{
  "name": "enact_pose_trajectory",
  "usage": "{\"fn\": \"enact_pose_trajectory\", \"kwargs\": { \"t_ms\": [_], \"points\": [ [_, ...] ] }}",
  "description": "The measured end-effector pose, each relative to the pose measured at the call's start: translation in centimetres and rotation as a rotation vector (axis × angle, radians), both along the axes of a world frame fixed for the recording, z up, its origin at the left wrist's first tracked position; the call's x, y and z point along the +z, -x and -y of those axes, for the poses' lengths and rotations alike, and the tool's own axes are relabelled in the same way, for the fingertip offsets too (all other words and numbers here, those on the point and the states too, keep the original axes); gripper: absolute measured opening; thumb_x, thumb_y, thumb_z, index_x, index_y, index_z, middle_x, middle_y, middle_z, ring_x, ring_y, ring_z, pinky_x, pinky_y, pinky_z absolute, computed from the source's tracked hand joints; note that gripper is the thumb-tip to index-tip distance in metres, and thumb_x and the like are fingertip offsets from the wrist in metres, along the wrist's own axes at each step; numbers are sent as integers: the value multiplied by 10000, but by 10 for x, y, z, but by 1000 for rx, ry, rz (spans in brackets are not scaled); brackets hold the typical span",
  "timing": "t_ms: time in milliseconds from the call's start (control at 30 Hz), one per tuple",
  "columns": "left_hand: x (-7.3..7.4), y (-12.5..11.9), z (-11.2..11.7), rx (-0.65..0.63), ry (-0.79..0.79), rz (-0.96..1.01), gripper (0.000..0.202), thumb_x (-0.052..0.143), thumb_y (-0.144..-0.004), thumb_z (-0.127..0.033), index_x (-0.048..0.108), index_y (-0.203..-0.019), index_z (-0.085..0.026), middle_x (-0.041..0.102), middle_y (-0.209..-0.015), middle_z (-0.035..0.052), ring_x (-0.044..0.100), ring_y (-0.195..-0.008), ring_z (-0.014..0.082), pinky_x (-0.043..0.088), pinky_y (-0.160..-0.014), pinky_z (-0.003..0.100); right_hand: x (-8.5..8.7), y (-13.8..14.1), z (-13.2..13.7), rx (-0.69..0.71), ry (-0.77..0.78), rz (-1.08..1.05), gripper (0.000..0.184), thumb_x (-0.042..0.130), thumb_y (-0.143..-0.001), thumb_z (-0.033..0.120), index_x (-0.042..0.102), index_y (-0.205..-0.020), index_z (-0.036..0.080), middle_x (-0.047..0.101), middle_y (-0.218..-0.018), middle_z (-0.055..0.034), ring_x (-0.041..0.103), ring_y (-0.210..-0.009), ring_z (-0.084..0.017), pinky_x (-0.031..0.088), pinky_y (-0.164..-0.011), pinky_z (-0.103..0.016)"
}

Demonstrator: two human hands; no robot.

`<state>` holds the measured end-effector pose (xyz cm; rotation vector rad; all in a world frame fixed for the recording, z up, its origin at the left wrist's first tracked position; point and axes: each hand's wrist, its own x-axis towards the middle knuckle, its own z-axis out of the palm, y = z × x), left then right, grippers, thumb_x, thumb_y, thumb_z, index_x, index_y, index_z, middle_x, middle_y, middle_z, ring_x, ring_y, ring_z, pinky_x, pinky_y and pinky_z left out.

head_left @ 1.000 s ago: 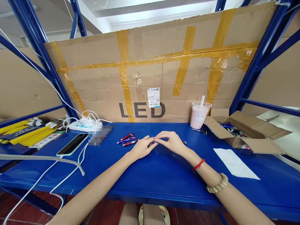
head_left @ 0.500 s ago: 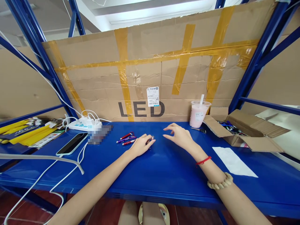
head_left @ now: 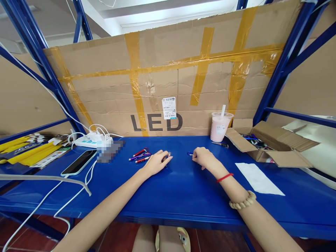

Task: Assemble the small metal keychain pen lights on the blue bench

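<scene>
My left hand [head_left: 158,162] rests on the blue table with its fingers curled. A small silvery piece [head_left: 169,154] shows at its fingertips; the rest of it is hidden. Just left of that hand lie a red penlight [head_left: 140,152], a purple penlight [head_left: 140,156] and another red penlight [head_left: 142,159], side by side. My right hand [head_left: 205,158] is closed above the table, and a small blue clip [head_left: 189,153] pokes out from its fingertips. What else those fingers cover is hidden.
An open cardboard box [head_left: 270,157] of small items stands right, near a pink drink cup [head_left: 218,128], a dark clip tool [head_left: 219,144] and white paper [head_left: 258,178]. At left are a phone [head_left: 79,162], cables and a power strip [head_left: 91,140]. Cardboard [head_left: 157,87] walls the back.
My right hand has gone from open, with fingers apart, to closed, and a blue clip now shows at its fingertips. My left hand stays in place; the view shifts slightly.
</scene>
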<state>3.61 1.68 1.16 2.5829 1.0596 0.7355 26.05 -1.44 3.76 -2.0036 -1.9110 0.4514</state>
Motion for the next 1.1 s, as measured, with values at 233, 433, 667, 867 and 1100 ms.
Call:
{"fn": "enact_pose_trajectory", "kwargs": {
  "t_ms": [233, 433, 667, 867, 1100],
  "points": [
    [-1, -2, 3, 66, -89, -22, 333, 296, -944, -402, 502, -850, -157, 448, -802, 34, 484, -738, 139, 397, -637, 258, -13, 35, -1, 248, 44, -268, 116, 590, -740, 124, 639, -845, 115, 606, -713, -50, 522, -450, -76, 409, -318, -143],
    [0, -2, 4, 13, -92, -13, 278, 295, -953, -362, 489, -922, -166, 500, -867, 36, 499, -836, 155, 409, -707, 268, -4, 38, 0, 347, 27, -498, 175, 604, -743, 208, 652, -875, 104, 582, -732, -43, 552, -584, -96, 501, -402, -177],
    [2, -3, 4, -87, -23, 43, 200, 316, -951, -274, 485, -931, -169, 563, -897, 29, 530, -810, 147, 399, -716, 255, 4, 40, -1, 296, -20, -874, 369, 792, -497, 281, 656, -770, 73, 641, -699, -67, 590, -621, -111, 514, -540, -183],
    [5, -3, 5, -135, 17, 172, 180, 350, -946, -275, 491, -936, -164, 574, -912, 26, 537, -831, 136, 395, -758, 241, 5, 38, -4, 257, -142, -932, 399, 770, -520, 376, 680, -767, 77, 639, -680, -82, 564, -546, -109, 431, -449, -182],
    [5, -7, 10, -166, -29, 190, 195, 349, -947, -269, 505, -928, -154, 573, -927, 35, 526, -882, 141, 392, -816, 247, 3, 36, -7, 299, -289, -881, 350, 725, -589, 398, 690, -767, 99, 650, -741, -74, 473, -477, -61, 384, -456, -199]
  ]
}}
